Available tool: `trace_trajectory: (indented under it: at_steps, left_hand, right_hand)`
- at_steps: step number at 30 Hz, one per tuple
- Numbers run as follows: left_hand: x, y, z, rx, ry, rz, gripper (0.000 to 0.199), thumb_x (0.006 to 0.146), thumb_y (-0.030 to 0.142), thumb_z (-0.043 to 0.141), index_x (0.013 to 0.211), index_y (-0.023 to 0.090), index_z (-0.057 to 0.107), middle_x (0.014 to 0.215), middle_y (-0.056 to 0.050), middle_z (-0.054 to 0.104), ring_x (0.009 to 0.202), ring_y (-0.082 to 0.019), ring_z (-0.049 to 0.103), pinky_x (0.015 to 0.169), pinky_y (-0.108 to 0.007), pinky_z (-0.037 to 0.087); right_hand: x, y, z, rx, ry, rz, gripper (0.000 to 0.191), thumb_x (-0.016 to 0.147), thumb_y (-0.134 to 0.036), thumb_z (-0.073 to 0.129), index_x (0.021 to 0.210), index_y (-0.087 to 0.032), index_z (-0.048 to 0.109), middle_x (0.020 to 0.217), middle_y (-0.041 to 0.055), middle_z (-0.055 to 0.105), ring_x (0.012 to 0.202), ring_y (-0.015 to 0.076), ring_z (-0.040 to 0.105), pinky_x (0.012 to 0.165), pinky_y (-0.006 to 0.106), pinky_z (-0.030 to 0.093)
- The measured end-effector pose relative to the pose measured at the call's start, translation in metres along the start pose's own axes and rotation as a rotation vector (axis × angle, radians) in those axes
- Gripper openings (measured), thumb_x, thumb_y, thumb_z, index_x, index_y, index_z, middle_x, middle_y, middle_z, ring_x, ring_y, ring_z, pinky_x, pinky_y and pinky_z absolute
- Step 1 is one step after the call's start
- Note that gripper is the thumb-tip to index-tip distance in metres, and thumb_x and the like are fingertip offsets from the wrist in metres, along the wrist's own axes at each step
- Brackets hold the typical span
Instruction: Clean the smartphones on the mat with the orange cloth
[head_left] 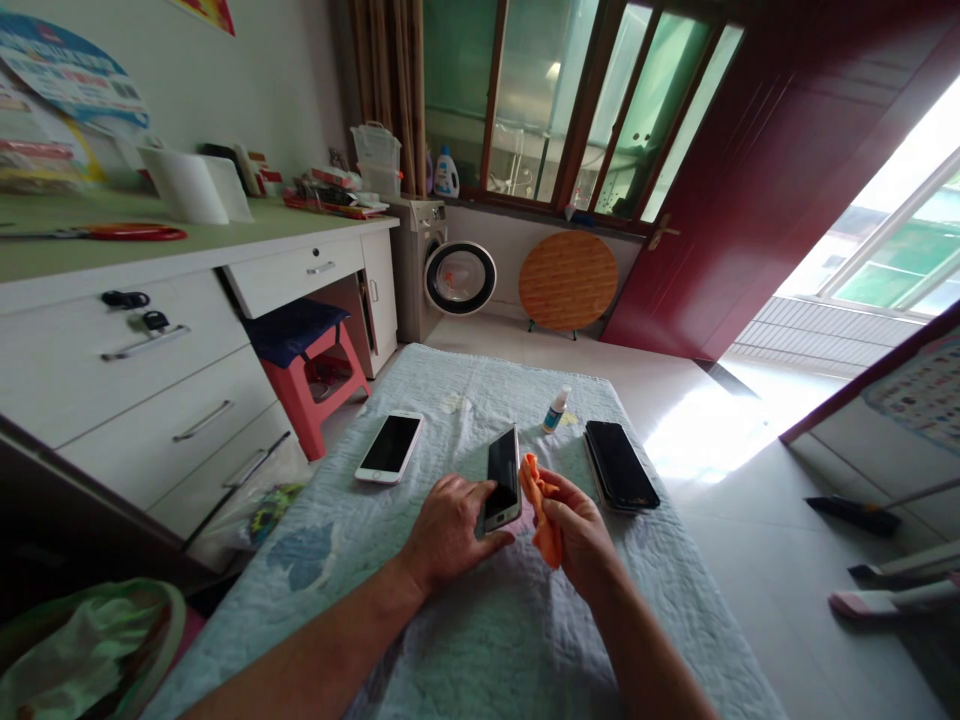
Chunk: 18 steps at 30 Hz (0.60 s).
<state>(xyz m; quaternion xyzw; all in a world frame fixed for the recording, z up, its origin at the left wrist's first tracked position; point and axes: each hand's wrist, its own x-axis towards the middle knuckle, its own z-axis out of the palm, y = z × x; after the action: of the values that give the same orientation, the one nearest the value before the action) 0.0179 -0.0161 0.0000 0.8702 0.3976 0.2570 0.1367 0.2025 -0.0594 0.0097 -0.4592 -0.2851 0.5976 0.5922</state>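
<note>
Carefully: slim, smooth and best held by its edges

Head view, taking the tilted phone (504,475) as the centre of the clock: it stands over the pale quilted cover (480,640), screen leaning towards nine o'clock, with a narrow side edge showing towards three. Whether its lower edge touches the cover I cannot tell.

From eight o'clock comes the left hand (450,525), clamped on the phone, fingers at the left side and thumb spread low near the bottom end. At four o'clock the right hand (577,525) has its fingers pinched together on a bunched orange cloth (537,492), which is close by the phone's side.

The phone should be light but rigid, its glass slippery and easily cracked or smeared — so the long side edges are the place to grip, firmly enough against turning, without bending. The cloth looks thin and limp; it should fold to any pinch.

Between nine and ten lies a white phone (390,447), face up; between one and two stands a small spray bottle (555,412), probably light and easily tipped. At three o'clock rests a dark phone (621,465) — a paler edge shows beneath it, so it may slide if nudged.
</note>
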Motion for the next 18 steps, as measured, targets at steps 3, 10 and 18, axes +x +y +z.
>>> trace_trajectory:
  at_steps: [3,10,18]
  left_hand:
    - [0.0005,0.0009,-0.0029,-0.002,0.01,-0.025,0.044,0.079,0.057,0.064,0.102,0.02,0.064,0.096,-0.008,0.067,0.092,-0.028,0.062,0.085,-0.04,0.046]
    - [-0.0036,0.0032,-0.0006,-0.097,0.031,-0.099,0.05,0.081,0.028,0.06,0.129,0.023,0.045,0.094,-0.003,0.067,0.084,-0.021,0.066,0.079,-0.032,0.051]
    - [-0.0026,0.0014,-0.0009,-0.121,0.09,-0.138,0.056,0.08,0.018,0.049,0.135,0.02,0.038,0.089,-0.003,0.067,0.076,-0.02,0.066,0.075,-0.032,0.052]
  right_hand:
    - [-0.0012,0.003,0.0038,-0.035,-0.049,0.026,0.049,0.063,-0.026,0.074,0.111,-0.021,0.066,0.085,0.0006,0.067,0.049,0.0073,0.053,0.042,0.02,0.047]
    - [-0.0023,0.0035,0.01,-0.061,-0.091,0.062,0.047,0.061,-0.027,0.076,0.107,-0.019,0.068,0.083,0.0011,0.067,0.051,0.0083,0.053,0.043,0.02,0.048]
    - [0.0038,0.0091,0.0031,-0.053,-0.083,0.061,0.042,0.063,-0.024,0.07,0.105,-0.018,0.068,0.077,0.0003,0.067,0.05,0.009,0.053,0.044,0.02,0.045]
